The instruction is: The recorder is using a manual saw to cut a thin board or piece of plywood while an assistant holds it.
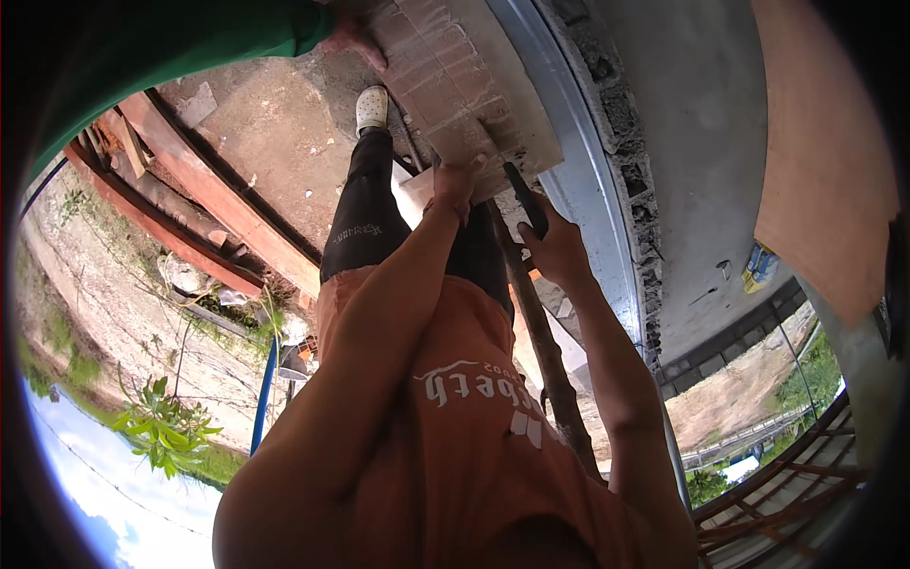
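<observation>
A brown panel point(438, 81) with grooved, brick-like marks lies on a pale board point(531, 133) at the top middle. My left hand point(457, 182) is at the panel's near end, fingers closed against its edge; their undersides are hidden. In my right hand point(557, 248), just right of it, is a black-handled tool point(523, 197), the handle pointing up and left toward the panel. A flat blade seems to run from it over the panel, but its kind is unclear. Another person's hand point(355, 43), below a green sleeve point(190, 57), touches the panel's far left edge.
Reddish planks point(213, 185) lie on the dirt at left. A rough wooden pole point(559, 389) slants beside my right forearm. On the right, a blue-grey metal strip point(578, 142) and a row of hollow blocks point(633, 175) edge a grey concrete surface point(706, 142).
</observation>
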